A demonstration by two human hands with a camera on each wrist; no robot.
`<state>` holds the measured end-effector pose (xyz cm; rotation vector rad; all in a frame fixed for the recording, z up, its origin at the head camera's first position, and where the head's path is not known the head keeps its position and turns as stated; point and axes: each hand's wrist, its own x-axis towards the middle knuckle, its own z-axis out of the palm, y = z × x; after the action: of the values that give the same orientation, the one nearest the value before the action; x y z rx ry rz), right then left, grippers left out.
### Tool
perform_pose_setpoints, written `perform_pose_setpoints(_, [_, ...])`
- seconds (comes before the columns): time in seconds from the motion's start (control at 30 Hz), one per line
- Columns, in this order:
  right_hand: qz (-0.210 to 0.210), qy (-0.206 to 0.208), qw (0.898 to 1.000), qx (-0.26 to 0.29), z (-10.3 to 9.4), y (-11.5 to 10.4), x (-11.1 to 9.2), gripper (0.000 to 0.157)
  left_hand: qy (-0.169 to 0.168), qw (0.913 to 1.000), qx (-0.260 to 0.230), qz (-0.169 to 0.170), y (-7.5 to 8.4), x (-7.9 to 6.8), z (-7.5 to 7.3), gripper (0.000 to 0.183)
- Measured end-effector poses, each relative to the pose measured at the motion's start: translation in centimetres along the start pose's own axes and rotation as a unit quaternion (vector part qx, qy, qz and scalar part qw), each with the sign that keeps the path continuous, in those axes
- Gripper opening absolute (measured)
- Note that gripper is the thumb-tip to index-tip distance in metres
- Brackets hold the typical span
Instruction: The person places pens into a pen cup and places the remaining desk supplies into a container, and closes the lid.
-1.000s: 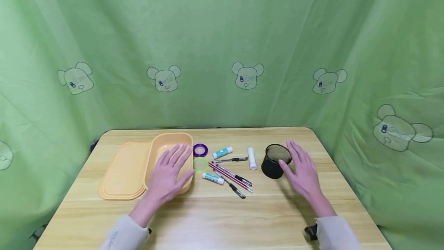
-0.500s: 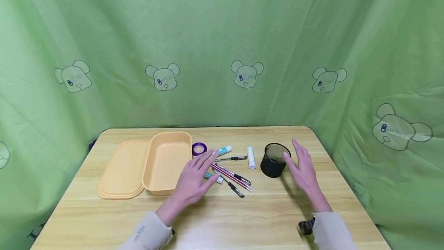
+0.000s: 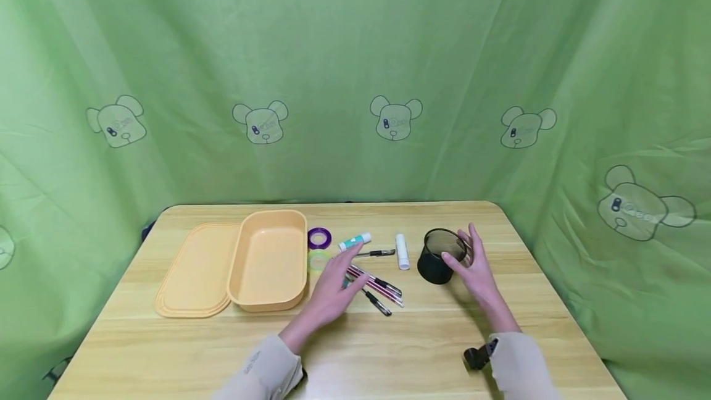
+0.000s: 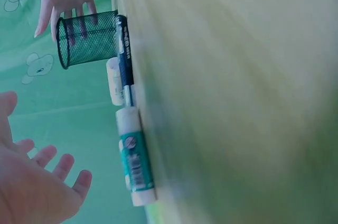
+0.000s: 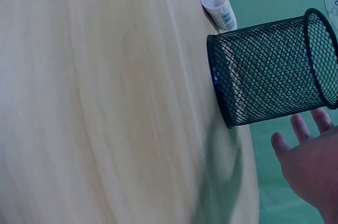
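My left hand (image 3: 331,294), fingers relaxed and parted, hovers over the left end of a pile of pens (image 3: 380,306) and striped pencils (image 3: 393,299). In the left wrist view, a teal-and-white glue stick (image 4: 135,155) lies on the table just beyond that hand. Another teal-labelled glue stick (image 3: 353,241) lies behind its fingertips. On the right, a black mesh pen holder (image 3: 435,268) stands upright. My right hand (image 3: 479,273) curves loosely about the holder's right side, thumb in front and fingers behind. The right wrist view shows those fingertips right at the mesh near the rim.
An orange plastic box (image 3: 266,267) stands left of the pile, its lid (image 3: 191,276) flat beside it. Purple tape (image 3: 311,238) and green tape (image 3: 312,262) lie by the box. A white glue stick (image 3: 402,252) lies between pile and holder. Green curtain surrounds the table.
My left hand has moved right, from over the orange box to over the pens. My right hand has shifted slightly left, its fingers drawing closer around the pen holder.
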<state>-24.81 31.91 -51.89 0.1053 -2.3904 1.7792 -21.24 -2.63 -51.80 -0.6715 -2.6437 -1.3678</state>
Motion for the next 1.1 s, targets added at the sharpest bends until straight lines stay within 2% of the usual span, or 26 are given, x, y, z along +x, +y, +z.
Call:
perform_pose_setpoints(0.1, [0.016, -0.008, 0.999, 0.031, 0.2, 0.3, 0.2, 0.106, -0.007, 0.9991, -0.037, -0.019, -0.2, 0.3, 0.5, 0.069])
perform_pose_setpoints(0.33, [0.028, -0.001, 1.0, -0.002, 1.0, 1.1, 0.4, 0.117, -0.003, 0.9942, -0.092, -0.057, -0.7, 0.5, 1.3, 0.065])
perform_pose_setpoints(0.53, [0.023, 0.003, 0.999, 0.027, 1.6, 1.6, 0.6, 0.121, -0.005, 0.9859, -0.149, -0.076, -0.6, 0.5, 1.7, 0.055])
perform_pose_setpoints(0.77, [0.051, 0.005, 0.998, 0.039, 1.8, 1.5, 0.9, 0.119, 0.001, 0.9589, -0.242, -0.149, -0.5, 0.2, 2.7, 0.054])
perform_pose_setpoints(0.9, [0.059, 0.006, 0.997, 0.046, 1.8, 1.8, 1.0, 0.116, 0.01, 0.956, -0.237, -0.173, -0.4, 0.1, 2.8, 0.052])
perform_pose_setpoints(1.03, [0.058, 0.006, 0.997, 0.045, 2.0, 1.8, 1.0, 0.112, 0.026, 0.9626, -0.2, -0.18, -0.3, 0.0, 2.7, 0.052])
perform_pose_setpoints(1.1, [0.058, 0.006, 0.997, 0.042, 2.0, 1.7, 1.0, 0.11, 0.029, 0.9616, -0.2, -0.186, -0.2, -0.2, 2.7, 0.052])
